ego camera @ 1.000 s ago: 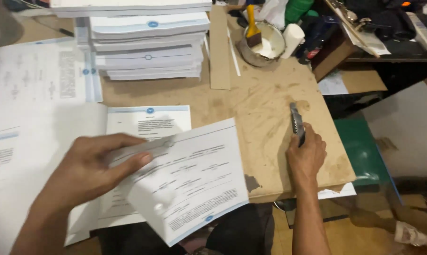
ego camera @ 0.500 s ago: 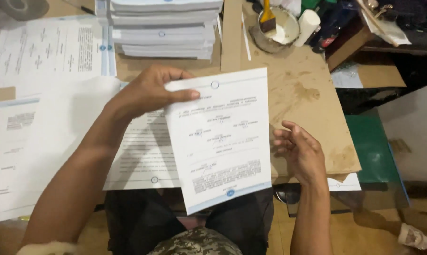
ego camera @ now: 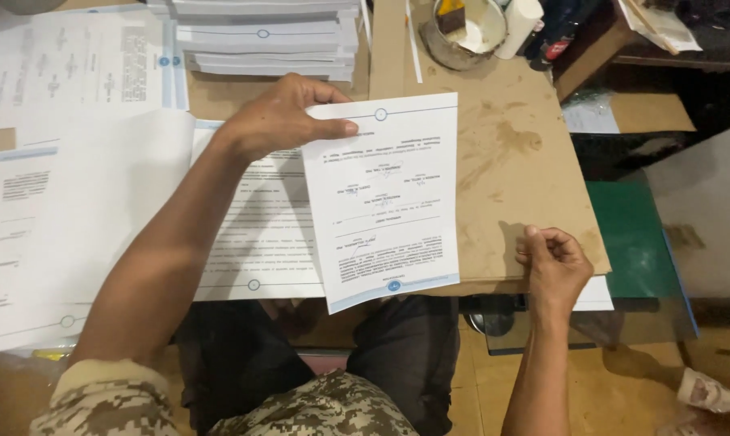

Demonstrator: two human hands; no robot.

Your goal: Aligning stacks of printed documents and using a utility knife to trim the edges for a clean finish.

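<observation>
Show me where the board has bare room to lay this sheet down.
Bare brown board lies between the held sheet, the glue bowl above and the right hand below. The left hand pinches the sheet's top edge. Leftward it is crowded: loose printed pages overlap, and a paper stack fills the top.

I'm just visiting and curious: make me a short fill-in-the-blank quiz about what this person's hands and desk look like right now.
1. The left hand pinches the top edge of a printed ____.
2. The right hand rests at the board's near edge, curled and holding ____.
3. Behind the held printed sheet, a stack of papers lies at the ____ edge of the brown board.
4. A brush stands in the round ____ beside that stack.

Missing words: sheet; nothing; far; tub
</observation>
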